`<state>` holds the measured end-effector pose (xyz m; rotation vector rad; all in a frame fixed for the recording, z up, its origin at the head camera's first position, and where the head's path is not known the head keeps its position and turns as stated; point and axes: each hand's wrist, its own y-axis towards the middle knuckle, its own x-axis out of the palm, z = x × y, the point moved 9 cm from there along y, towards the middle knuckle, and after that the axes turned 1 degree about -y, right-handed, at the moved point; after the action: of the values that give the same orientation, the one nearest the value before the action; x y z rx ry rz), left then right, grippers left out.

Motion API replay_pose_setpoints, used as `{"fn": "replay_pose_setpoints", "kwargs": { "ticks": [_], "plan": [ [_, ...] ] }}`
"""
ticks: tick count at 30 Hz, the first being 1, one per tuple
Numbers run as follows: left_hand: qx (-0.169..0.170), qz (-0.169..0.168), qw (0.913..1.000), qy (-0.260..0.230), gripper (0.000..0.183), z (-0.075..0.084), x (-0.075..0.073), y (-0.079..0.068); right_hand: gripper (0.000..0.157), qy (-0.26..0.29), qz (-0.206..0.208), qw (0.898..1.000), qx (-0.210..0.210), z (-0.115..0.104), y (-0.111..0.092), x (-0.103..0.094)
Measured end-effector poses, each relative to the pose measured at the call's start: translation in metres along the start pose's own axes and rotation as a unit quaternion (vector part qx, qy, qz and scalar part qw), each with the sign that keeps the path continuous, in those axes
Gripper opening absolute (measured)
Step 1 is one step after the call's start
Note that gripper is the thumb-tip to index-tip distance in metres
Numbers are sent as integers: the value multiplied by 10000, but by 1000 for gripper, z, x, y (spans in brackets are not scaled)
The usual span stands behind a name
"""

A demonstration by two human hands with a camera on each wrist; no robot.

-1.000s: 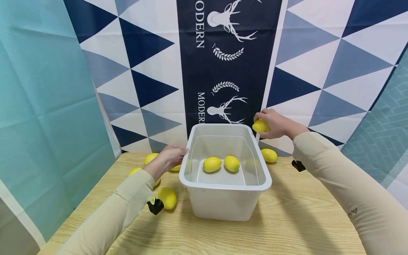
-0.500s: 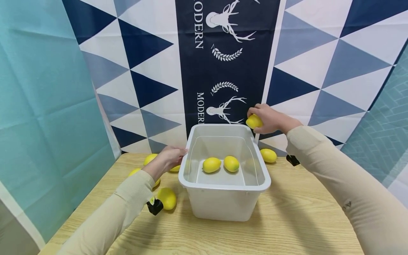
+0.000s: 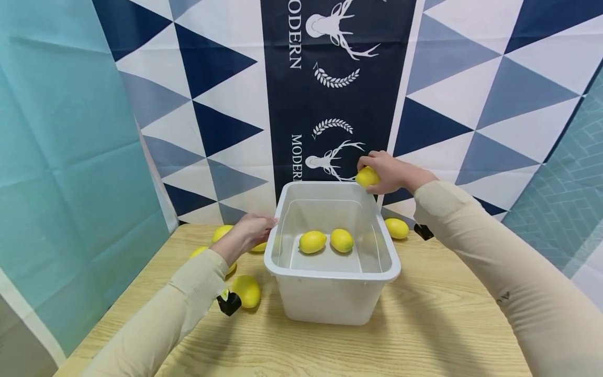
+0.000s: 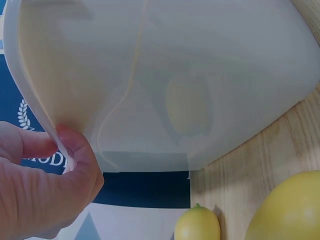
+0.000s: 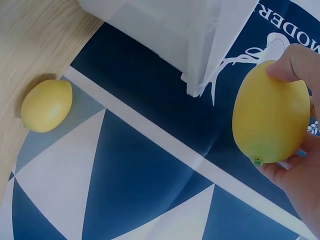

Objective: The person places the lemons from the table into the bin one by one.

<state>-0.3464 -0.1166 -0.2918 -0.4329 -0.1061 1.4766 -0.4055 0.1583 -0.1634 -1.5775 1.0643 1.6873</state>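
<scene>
A white plastic bin (image 3: 330, 298) stands on the wooden table with two lemons on its floor, a left one (image 3: 312, 242) and a right one (image 3: 341, 240). My left hand (image 3: 252, 230) pinches the bin's left rim, thumb and fingers on either side of it, as the left wrist view shows. Above the bin's back right corner, my right hand (image 3: 388, 172) grips another lemon (image 5: 270, 112) between thumb and fingers. The right wrist view shows this lemon apart from the bin's wall.
Several lemons lie left of the bin, the nearest one (image 3: 246, 291) beside the left sleeve. One more lemon (image 3: 397, 229) sits right of the bin near the table's back edge. A patterned cloth (image 3: 226, 173) hangs close behind the table (image 3: 433, 324).
My right hand has carried its lemon leftward and slightly up, from right of the bin to over its back right corner. The left hand has stayed at the rim.
</scene>
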Motion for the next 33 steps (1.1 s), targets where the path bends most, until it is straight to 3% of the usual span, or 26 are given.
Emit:
{"fn": "replay_pose_setpoints", "kwargs": {
  "ticks": [33],
  "plan": [
    [17, -54, 10000, 60, 35, 2, -1, 3, 48, 244, -307, 9992, -78, -33, 31, 9]
  ]
}}
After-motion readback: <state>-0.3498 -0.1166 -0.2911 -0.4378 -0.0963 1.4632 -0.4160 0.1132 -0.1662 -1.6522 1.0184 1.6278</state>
